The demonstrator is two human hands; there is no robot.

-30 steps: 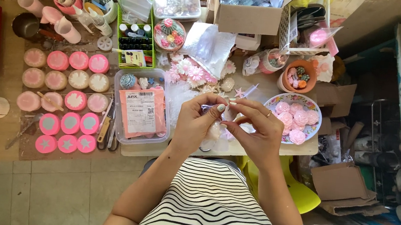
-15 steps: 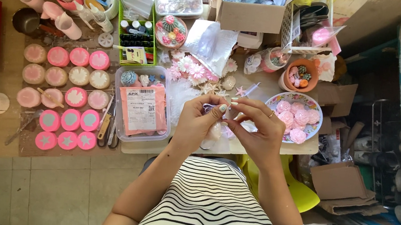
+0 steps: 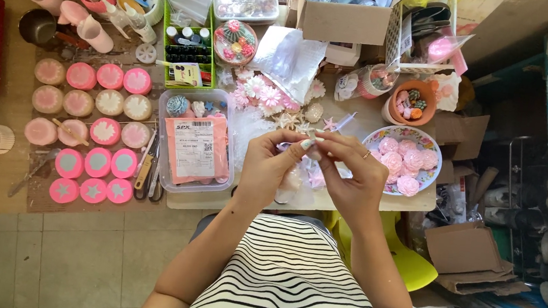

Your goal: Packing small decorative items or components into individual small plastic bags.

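Pink round molds point(image 3: 101, 130), clear tub point(image 3: 195, 142), flower plate point(image 3: 434, 150)

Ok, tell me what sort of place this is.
Probably a small home craft workbench for casting decorative pieces: rows of round pink moulds, a plate of pink rose shapes, and a green tray of small bottles.

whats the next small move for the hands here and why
Probably keep both hands together and finish working the small pale piece pinched between them. The left hand and right hand meet fingertip to fingertip above the table edge, and the piece is mostly hidden, so what it is cannot be told. The plate of pink flowers lies just beside the right hand.
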